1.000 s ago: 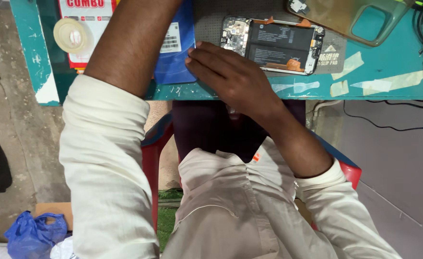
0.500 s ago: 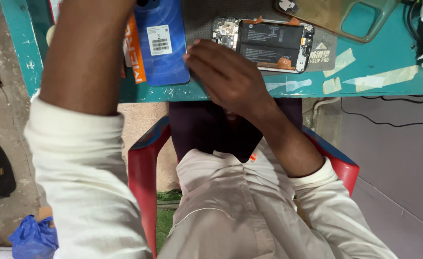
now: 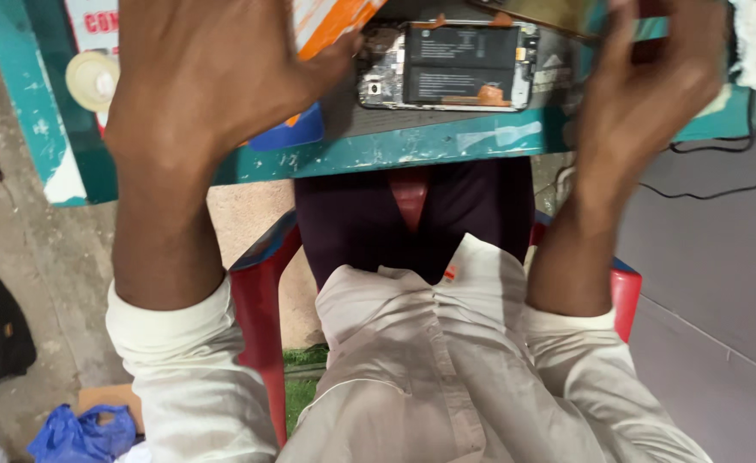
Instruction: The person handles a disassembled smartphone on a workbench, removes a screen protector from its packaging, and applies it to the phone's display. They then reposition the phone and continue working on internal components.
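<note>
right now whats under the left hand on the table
Under the left hand an orange and white box and a blue packet stick out on the teal table. The hand covers most of both, so the grip stays unclear.

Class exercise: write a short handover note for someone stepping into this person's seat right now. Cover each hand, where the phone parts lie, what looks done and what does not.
Left hand: raised, fingers spread over an orange and blue box; grip unclear.
Right hand: blurred, raised near the gold back cover at the top edge; contact unclear.
Opened phone: flat on the teal table, battery and board exposed, no hand on it.
Tape roll: on the table, beside the left hand.
Done: back is off.
Left: phone not closed.
</note>
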